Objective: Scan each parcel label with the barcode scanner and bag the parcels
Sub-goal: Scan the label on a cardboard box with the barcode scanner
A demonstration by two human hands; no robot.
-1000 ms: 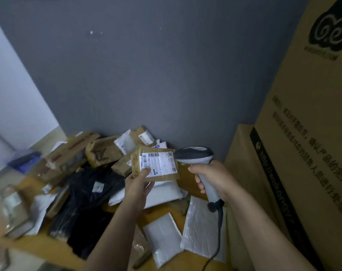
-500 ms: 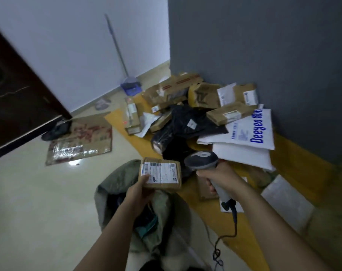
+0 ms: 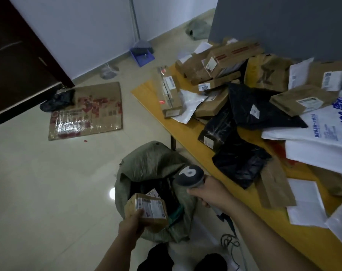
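1. One small box (image 3: 149, 209) sits in L hand (image 3: 130, 225), fingers curled round it, just over the green sack (image 3: 152, 163).
2. R hand (image 3: 211, 194) grips the scanner (image 3: 189, 176).
3. Box could miss the sack b/c its mouth sags half shut.

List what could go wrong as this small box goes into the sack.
1. The left hand grips the small box by one end over the slumped sack; it could slip and miss.
2. The scanner cable coils on the floor and might snag.
3. The black bag lies at the table edge near the right hand; a nudge could drop it unscanned.
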